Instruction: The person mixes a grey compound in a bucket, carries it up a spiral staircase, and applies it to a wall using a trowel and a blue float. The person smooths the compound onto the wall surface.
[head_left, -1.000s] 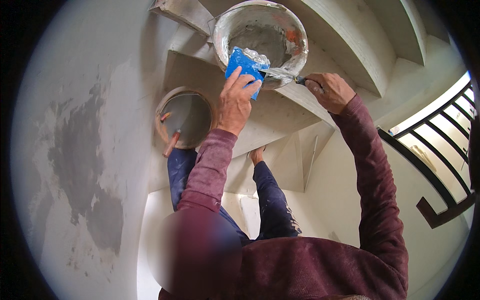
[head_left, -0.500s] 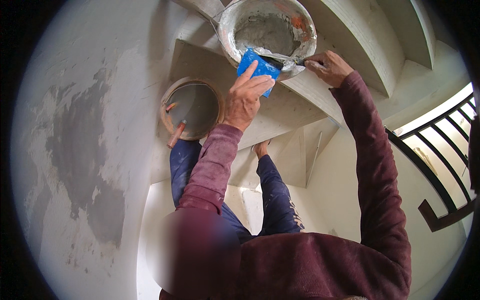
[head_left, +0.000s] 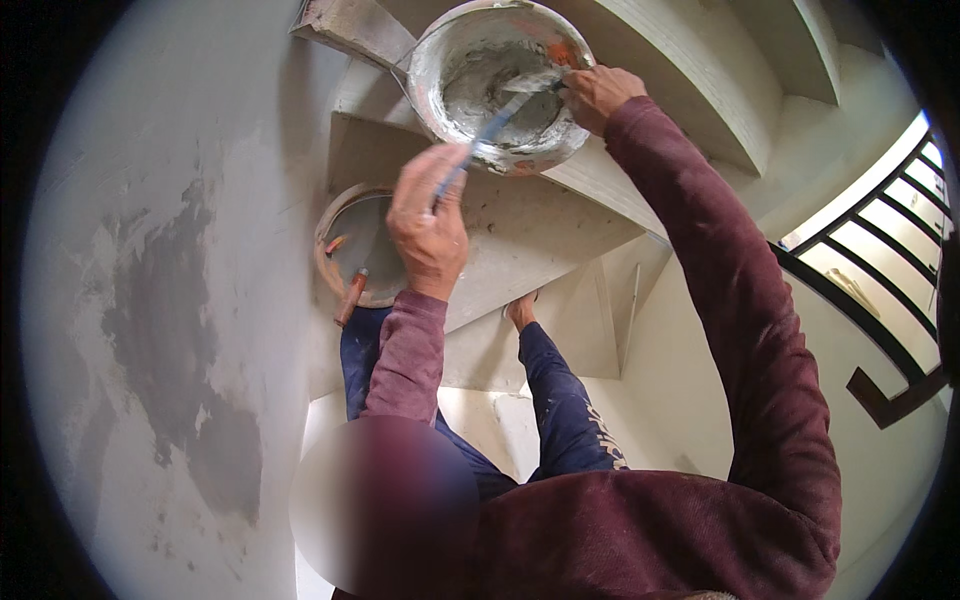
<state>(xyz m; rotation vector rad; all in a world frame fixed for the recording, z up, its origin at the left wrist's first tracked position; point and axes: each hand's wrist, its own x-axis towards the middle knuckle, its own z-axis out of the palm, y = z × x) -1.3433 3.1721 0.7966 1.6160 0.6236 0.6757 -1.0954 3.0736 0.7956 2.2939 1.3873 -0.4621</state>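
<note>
My left hand (head_left: 428, 225) is closed on a blue flat spreader (head_left: 483, 140), now seen edge-on and blurred, tilted up toward a white bucket (head_left: 435, 75) of grey plaster. My right hand (head_left: 600, 95) grips the handle of a putty knife, whose plaster-smeared blade (head_left: 530, 83) is over the bucket, close by the spreader's upper end. Below and left of the bucket, a round container (head_left: 330, 280) with grey contents has a red-handled tool (head_left: 352, 295) and a smaller red handle at its rim, partly behind my left hand.
Concrete stair treads (head_left: 690, 55) curve up to the right, with a landing step (head_left: 530, 225) under the bucket. A wall (head_left: 170, 330) with grey patches runs along the left. A black curved railing (head_left: 860, 305) stands at the right. My legs and bare foot show below.
My left hand has moved left and tilted the blue spreader from face-up to edge-on. My right hand has risen up and leftward over the bucket with the knife.
</note>
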